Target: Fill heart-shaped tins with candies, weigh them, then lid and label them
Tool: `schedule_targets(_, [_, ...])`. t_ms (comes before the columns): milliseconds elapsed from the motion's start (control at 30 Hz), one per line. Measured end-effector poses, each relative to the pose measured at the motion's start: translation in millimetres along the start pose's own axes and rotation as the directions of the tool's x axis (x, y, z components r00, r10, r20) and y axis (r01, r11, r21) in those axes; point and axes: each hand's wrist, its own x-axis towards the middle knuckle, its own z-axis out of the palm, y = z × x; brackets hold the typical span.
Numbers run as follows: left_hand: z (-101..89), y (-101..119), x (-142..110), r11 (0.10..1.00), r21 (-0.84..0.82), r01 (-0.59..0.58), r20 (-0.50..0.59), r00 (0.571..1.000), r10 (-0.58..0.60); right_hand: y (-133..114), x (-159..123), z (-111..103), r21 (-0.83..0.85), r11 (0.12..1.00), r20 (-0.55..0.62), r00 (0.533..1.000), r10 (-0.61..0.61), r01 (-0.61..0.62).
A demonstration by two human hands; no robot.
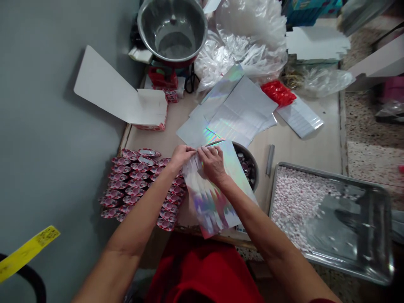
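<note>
A shiny holographic foil sheet [221,206] is held flat in front of me, over part of a round metal bowl [256,172] with small dark, round pieces in it. My left hand [183,156] pinches the sheet near its upper left corner. Close beside it, my right hand [213,163] grips the top edge, fingers bent over it. What the fingertips press on is too small to make out. Left of the sheet stand rows of small red-and-white oval packets [135,185], partly behind my left forearm. More silvery sheets [240,109] lie loosely stacked beyond my hands.
A metal tray [347,227] of small whitish pieces sits at the right. Behind are an open white box [151,105], a large steel bowl [172,33], clear plastic bags [243,46] and a red packet [278,93]. A grey rod [270,160] lies near the tray. A wall borders the left.
</note>
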Motion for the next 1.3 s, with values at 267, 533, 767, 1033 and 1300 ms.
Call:
schedule_targets(267, [-10.9, -6, -12, 1.0, 0.005, -0.008, 0.028, 1.0, 0.008, -14, -30, 4, 0.049, 0.999, -0.029, 0.999, 0.019, -0.017])
schedule_targets(533, [-10.6, -7, -21, 0.997, 0.063, -0.045, 0.013, 0.999, 0.044, -20, -9, -13, -0.094, 0.994, -0.021, 0.998, 0.057, -0.059])
schedule_targets(767, [-15.5, -4, -28, 0.994, 0.104, -0.022, -0.021, 0.999, 0.024, -22, -22, -20, -0.008, 0.995, 0.004, 0.995, 0.098, -0.098])
schedule_targets(1033, [-9.9, 2, -32, 0.992, 0.007, -0.122, -0.175, 0.977, 0.122, -62, -17, -82, 0.576, 0.719, 0.086, 0.904, 0.42, -0.389])
schedule_targets(1300, [-29.1, -55, -96, 0.443, -0.896, -0.015, -0.079, 0.989, -0.127, -117, 28, -74, 0.895, -0.045, 0.428, 0.825, 0.369, -0.445])
